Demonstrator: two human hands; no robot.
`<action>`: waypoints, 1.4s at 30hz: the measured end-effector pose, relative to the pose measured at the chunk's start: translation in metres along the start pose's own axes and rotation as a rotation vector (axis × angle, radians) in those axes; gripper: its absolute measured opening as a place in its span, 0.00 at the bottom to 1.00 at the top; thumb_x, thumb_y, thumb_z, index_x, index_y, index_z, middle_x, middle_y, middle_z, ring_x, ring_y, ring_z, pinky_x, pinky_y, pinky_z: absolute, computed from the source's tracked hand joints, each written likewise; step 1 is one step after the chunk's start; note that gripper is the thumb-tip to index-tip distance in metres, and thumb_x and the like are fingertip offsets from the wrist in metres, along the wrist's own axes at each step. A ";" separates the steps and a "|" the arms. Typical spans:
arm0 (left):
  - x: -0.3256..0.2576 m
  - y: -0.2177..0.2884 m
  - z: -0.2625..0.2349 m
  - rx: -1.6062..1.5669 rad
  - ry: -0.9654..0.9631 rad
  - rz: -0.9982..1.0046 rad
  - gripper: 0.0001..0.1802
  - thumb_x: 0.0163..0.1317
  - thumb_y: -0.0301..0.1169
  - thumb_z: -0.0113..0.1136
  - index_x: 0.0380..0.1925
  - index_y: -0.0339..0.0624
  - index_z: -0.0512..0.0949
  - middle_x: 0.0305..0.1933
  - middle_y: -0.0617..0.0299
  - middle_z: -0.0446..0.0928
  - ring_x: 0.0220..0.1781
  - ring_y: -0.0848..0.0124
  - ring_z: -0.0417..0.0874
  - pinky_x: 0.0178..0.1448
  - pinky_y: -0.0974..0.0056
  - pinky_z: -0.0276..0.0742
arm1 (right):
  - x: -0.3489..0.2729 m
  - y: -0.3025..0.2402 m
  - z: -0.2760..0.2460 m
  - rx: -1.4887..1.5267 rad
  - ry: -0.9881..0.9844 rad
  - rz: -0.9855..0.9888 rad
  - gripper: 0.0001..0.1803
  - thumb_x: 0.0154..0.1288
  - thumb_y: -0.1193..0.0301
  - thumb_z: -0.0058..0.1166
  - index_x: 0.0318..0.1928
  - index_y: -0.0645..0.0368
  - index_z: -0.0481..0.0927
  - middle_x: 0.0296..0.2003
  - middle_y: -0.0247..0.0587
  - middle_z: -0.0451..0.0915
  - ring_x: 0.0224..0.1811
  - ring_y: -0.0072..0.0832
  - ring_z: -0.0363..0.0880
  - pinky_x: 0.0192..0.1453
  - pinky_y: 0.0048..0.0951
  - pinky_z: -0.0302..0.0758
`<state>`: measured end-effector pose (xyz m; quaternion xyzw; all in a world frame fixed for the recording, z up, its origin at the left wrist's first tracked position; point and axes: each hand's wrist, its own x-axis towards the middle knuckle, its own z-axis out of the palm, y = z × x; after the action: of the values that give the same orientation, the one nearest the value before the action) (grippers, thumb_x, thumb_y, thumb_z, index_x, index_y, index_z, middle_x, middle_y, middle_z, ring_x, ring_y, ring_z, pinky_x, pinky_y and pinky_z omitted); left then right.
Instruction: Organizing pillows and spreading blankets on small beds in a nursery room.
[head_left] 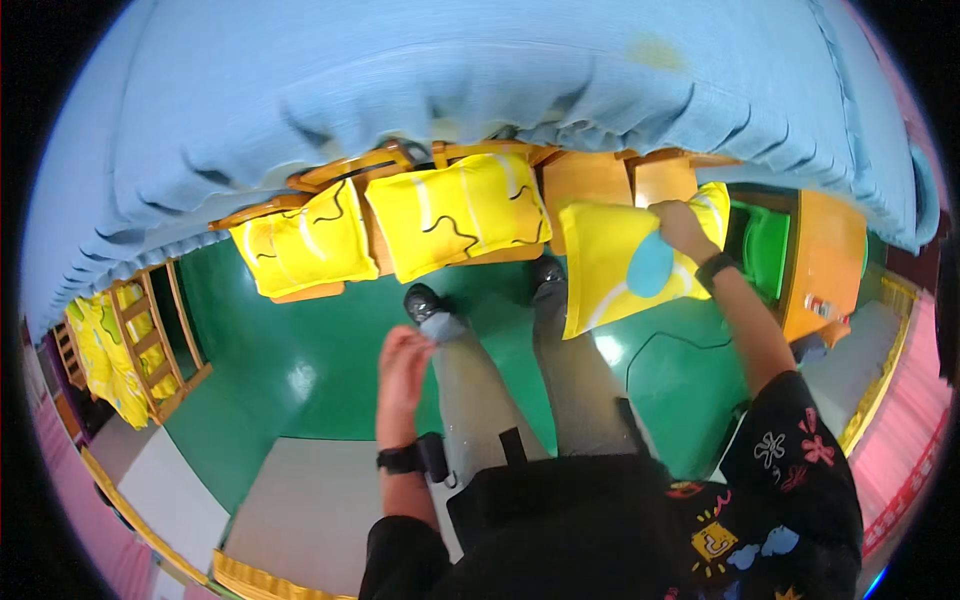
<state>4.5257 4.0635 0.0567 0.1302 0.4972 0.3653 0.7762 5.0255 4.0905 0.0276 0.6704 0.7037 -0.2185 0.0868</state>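
While hanging lengthwise downward, yellow pillow (pixel 620 265) is pinched by right hand (pixel 682 228).

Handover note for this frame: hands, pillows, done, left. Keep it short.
Right hand: shut on the top edge of a yellow pillow, held up in the air in front of the wooden beds.
Left hand: empty, fingers loosely curled, above the green floor.
Done: two matching yellow pillows already lie on the bed frames under the blue blanket.
Left: the held pillow is not yet set down.
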 end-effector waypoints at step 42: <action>-0.289 -0.105 -0.209 0.295 0.713 0.298 0.08 0.52 0.21 0.51 0.24 0.46 0.63 0.22 0.67 0.67 0.23 0.76 0.72 0.26 0.72 0.68 | -0.136 -0.041 0.068 1.158 -0.656 0.610 0.12 0.55 0.65 0.44 0.24 0.57 0.77 0.22 0.33 0.78 0.20 0.24 0.74 0.20 0.28 0.65</action>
<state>4.3212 3.7553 0.0941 0.1757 0.7577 0.4206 0.4670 4.9856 3.9379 0.0312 0.6750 0.1954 -0.7112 -0.0182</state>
